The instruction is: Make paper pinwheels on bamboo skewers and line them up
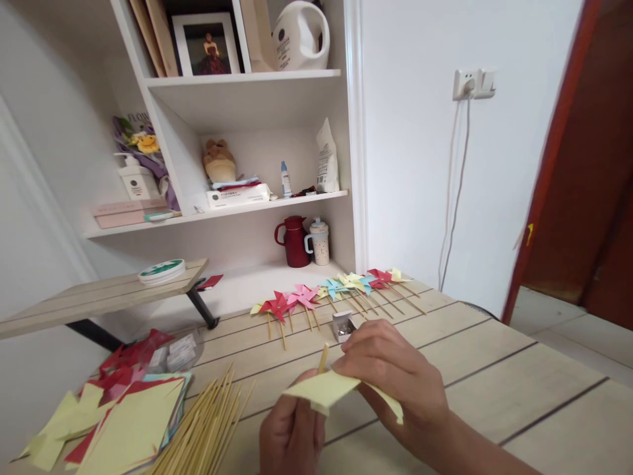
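Note:
My left hand [291,432] is closed around a thin wooden stick [323,359] whose tip sticks up behind a piece of pale yellow paper [324,390]. From the right, my right hand [403,379] pinches the same paper, with one strip of it hanging below the fingers. The paper is bent, and its exact folds are partly hidden by my fingers. Just beyond my hands stands a small open box [342,328] with shiny metal bits inside. Finished paper pinwheels [302,297] on sticks lie in a row along the back of the table.
On the left are a bundle of wooden sticks [200,425], a stack of coloured paper squares [133,422] and red paper scraps [131,356]. A raised wooden shelf [93,290] stands behind them. A red jug [295,243] and a cup [320,244] stand in the shelving.

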A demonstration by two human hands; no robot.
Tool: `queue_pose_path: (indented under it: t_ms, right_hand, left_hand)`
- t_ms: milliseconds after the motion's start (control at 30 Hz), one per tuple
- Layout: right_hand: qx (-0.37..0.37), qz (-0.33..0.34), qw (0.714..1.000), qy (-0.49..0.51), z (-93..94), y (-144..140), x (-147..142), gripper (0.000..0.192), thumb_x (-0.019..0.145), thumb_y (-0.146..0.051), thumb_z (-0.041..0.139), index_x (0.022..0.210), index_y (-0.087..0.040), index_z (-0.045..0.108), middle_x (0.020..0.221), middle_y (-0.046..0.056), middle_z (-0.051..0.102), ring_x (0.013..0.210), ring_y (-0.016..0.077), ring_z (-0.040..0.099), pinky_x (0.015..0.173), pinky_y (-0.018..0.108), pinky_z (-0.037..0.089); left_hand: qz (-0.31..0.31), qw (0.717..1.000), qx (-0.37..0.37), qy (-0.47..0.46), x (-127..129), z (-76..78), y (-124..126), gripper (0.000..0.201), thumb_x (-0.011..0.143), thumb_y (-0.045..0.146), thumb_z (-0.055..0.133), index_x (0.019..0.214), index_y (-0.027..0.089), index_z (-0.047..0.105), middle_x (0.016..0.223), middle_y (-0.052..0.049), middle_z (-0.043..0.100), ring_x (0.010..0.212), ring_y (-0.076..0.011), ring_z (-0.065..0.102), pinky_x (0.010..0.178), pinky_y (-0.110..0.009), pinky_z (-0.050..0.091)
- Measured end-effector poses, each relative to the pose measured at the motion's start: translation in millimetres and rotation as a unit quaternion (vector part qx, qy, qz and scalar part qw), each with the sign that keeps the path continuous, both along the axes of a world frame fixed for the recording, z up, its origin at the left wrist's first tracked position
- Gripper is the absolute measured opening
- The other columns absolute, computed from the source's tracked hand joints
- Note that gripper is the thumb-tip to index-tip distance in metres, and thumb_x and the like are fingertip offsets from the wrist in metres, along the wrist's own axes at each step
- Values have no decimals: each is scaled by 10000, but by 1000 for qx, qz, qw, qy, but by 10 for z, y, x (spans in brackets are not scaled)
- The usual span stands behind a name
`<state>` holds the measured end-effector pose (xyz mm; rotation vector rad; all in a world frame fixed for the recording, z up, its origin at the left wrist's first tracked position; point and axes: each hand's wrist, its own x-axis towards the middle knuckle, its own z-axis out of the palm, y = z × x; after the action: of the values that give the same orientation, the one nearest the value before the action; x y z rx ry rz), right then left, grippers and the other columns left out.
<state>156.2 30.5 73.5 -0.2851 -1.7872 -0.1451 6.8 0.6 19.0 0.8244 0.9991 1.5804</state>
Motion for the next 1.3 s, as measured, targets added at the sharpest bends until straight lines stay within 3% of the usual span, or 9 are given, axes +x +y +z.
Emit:
queue_pose_path:
  t_ms: [67,167,600,800,1067,1300]
  right_hand:
    - [8,-1,1000,-14,-4,-15,5,200,860,-57,580,1008,-147,680,776,75,696,788,215,641,696,379,510]
    - [8,-2,1000,-18,-12,-25,7,200,864,-60,570,1005,-148,682,775,70,698,788,215,645,694,377,512]
    - [-1,-8,1000,-14,-24,-22,5,197,866,-67,577,1004,-147,693,784,70,706,798,215,648,701,380,512]
    - [2,-9,1000,-5,-31,-22,-10,179,876,-88,583,1002,-148,695,770,70,705,778,213,647,687,376,520]
    - [-5,-4,1000,0,-23,-40,-17,219,883,-87,563,1038,-172,692,787,64,713,780,213,653,701,378,529]
    - [-25,-2,1000,-2,-78,-41,-15,268,860,-35,565,1064,-172,671,836,70,707,816,213,647,724,385,524]
  left_hand:
    - [-8,1000,-8,1,-15,-13,15,365,589,397,819,847,148,751,465,63,388,452,-46,258,469,-196,171]
    - [-9,1000,-13,8,-27,-33,28,364,590,333,794,894,135,764,457,60,396,440,-40,251,463,-195,163]
    - [17,997,14,72,-2,-40,-15,380,634,494,789,751,139,724,450,76,324,446,-54,252,458,-204,187]
    - [36,998,19,46,4,-75,-23,415,589,529,812,716,142,733,457,48,393,467,-67,303,472,-204,211]
    - [20,998,22,52,4,-14,-53,406,593,529,810,696,144,732,463,65,324,476,-64,247,476,-205,196]
    - [28,997,46,48,-5,-129,-24,438,647,575,775,706,143,736,479,47,364,475,-62,275,474,-202,200]
